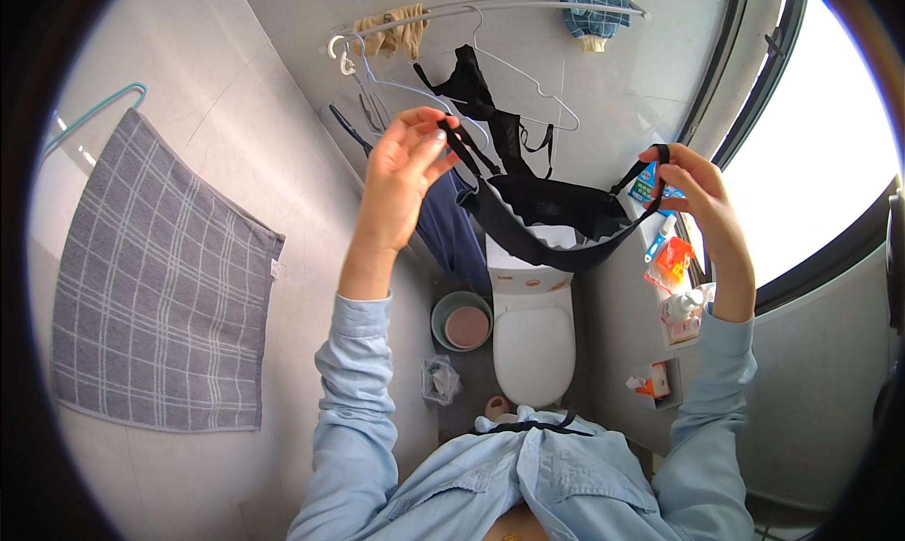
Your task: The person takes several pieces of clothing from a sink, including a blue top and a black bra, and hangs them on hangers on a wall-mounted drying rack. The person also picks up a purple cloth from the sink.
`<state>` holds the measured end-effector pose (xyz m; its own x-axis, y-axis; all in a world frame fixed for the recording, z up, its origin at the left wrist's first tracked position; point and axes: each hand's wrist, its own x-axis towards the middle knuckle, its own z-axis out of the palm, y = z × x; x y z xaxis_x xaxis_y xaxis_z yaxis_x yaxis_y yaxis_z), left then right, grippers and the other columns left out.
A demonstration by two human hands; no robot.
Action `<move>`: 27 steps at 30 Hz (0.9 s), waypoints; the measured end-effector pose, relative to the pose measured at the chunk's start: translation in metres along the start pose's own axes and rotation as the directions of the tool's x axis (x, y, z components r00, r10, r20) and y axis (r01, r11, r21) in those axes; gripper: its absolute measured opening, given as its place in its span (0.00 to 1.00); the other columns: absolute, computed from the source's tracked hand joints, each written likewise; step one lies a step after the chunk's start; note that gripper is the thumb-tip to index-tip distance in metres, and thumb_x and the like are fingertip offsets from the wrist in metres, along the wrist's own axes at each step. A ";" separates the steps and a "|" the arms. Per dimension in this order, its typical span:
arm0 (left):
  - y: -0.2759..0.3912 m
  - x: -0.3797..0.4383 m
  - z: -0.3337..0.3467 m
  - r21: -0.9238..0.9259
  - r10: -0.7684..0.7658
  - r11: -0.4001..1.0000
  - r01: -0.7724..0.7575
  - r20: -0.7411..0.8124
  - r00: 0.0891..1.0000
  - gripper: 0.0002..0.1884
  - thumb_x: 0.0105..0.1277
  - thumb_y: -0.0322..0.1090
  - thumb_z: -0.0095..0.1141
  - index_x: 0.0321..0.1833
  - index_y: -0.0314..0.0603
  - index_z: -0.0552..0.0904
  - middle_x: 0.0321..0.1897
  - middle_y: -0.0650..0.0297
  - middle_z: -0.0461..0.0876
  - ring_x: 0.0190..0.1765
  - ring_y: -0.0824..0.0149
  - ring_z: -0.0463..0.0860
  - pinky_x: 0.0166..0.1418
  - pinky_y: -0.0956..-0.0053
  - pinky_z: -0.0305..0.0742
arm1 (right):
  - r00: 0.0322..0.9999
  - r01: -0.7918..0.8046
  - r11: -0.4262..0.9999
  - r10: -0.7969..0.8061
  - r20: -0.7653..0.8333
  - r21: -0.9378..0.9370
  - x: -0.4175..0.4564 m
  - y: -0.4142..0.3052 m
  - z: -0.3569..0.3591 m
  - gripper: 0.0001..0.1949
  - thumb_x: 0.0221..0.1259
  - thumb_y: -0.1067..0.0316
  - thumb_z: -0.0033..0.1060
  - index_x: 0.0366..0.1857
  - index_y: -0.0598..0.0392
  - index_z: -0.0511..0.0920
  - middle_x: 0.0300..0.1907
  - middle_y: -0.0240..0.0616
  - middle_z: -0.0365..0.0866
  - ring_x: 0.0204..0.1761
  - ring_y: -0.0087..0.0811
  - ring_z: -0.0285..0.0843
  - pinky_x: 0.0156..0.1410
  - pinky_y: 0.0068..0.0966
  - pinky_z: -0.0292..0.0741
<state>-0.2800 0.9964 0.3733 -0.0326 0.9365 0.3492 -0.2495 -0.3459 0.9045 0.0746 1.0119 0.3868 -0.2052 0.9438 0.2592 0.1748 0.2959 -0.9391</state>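
My left hand [404, 173] pinches one shoulder strap of a black bra [565, 256] between thumb and fingers. The other strap is looped over the fingers of my right hand [694, 185], near the window side. Between my hands the cups sag, showing their dark inner side and a pale scalloped edge. Behind it a second black garment [472, 81], apparently another bra, hangs near a white wire hanger [541, 85]; how it is fastened is not plain.
A wall rail [495, 6] carries tan clothing [396, 30] and a blue checked cloth [595, 14]. Below stand a toilet [534, 350], basins [466, 327] and a waste bin [440, 380]. Bottles and packets line the window ledge [675, 344]. A grey checked towel [162, 279] hangs left.
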 end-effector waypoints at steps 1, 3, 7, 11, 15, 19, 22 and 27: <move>-0.006 0.000 0.007 0.040 0.052 0.998 -0.052 0.002 0.999 0.09 0.78 0.28 0.55 0.57 0.42 0.78 0.53 0.62 0.83 0.53 0.68 0.85 0.61 0.66 0.82 | 0.999 0.011 1.000 -0.010 0.038 -0.003 0.004 0.006 -0.001 0.13 0.74 0.64 0.58 0.52 0.60 0.85 0.38 0.34 0.86 0.39 0.22 0.83 0.50 0.27 0.87; -0.014 0.001 0.012 0.260 0.151 0.953 -0.157 0.042 0.988 0.06 0.78 0.29 0.56 0.53 0.39 0.80 0.52 0.63 0.83 0.51 0.69 0.85 0.58 0.68 0.83 | 0.993 0.032 0.999 -0.031 0.114 -0.010 0.008 0.015 -0.001 0.13 0.75 0.68 0.57 0.55 0.61 0.85 0.40 0.35 0.87 0.40 0.23 0.84 0.53 0.27 0.86; -0.035 0.002 0.016 0.120 -0.006 0.993 -0.002 0.063 0.998 0.06 0.78 0.30 0.55 0.53 0.41 0.82 0.47 0.66 0.83 0.49 0.74 0.83 0.55 0.77 0.78 | 0.994 0.046 0.998 -0.040 0.100 -0.052 0.007 0.024 0.013 0.11 0.74 0.70 0.59 0.51 0.61 0.87 0.38 0.34 0.88 0.40 0.22 0.86 0.53 0.25 0.85; -0.066 -0.026 0.052 0.354 -0.161 0.930 0.099 0.148 0.976 0.12 0.80 0.37 0.52 0.57 0.39 0.83 0.46 0.66 0.84 0.48 0.75 0.84 0.52 0.78 0.76 | 0.967 -0.024 0.993 0.053 0.249 -0.120 -0.001 0.034 0.044 0.09 0.73 0.70 0.62 0.47 0.64 0.84 0.38 0.35 0.86 0.39 0.23 0.86 0.45 0.23 0.83; -0.109 -0.048 0.078 0.410 -0.238 0.892 0.192 0.064 0.969 0.21 0.72 0.45 0.68 0.55 0.37 0.78 0.44 0.60 0.80 0.44 0.73 0.83 0.48 0.77 0.78 | 0.963 0.169 0.971 -0.126 0.240 -0.168 -0.009 0.073 0.080 0.08 0.67 0.78 0.59 0.47 0.64 0.78 0.43 0.47 0.74 0.41 0.42 0.84 0.47 0.32 0.81; -0.145 -0.050 0.077 0.181 -0.183 0.965 0.189 -0.051 0.982 0.17 0.76 0.39 0.64 0.58 0.39 0.73 0.42 0.61 0.83 0.44 0.73 0.83 0.47 0.78 0.78 | 0.958 0.253 0.944 -0.215 0.188 -0.210 -0.013 0.092 0.102 0.13 0.65 0.81 0.56 0.52 0.61 0.79 0.49 0.47 0.73 0.43 0.46 0.81 0.49 0.36 0.80; -0.164 -0.047 0.071 0.157 -0.201 0.967 0.200 -0.010 0.980 0.13 0.78 0.34 0.59 0.59 0.38 0.73 0.41 0.64 0.82 0.43 0.75 0.81 0.47 0.79 0.77 | 0.947 0.300 0.906 -0.244 0.209 -0.299 -0.005 0.098 0.103 0.12 0.64 0.77 0.62 0.50 0.58 0.84 0.48 0.45 0.75 0.44 0.44 0.82 0.50 0.36 0.81; -0.178 -0.039 0.056 0.206 -0.129 0.970 0.128 -0.009 0.992 0.10 0.79 0.28 0.54 0.59 0.38 0.76 0.38 0.66 0.81 0.39 0.77 0.79 0.46 0.80 0.75 | 0.931 0.222 0.946 -0.134 0.338 -0.236 0.037 0.095 0.067 0.08 0.61 0.67 0.71 0.42 0.53 0.91 0.37 0.39 0.81 0.39 0.35 0.83 0.47 0.31 0.80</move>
<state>-0.1800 1.0180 0.2119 -0.0086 0.9738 0.2271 -0.0472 -0.2273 0.9727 0.0197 1.0649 0.2916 -0.5405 0.7894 0.2910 0.3473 0.5244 -0.7774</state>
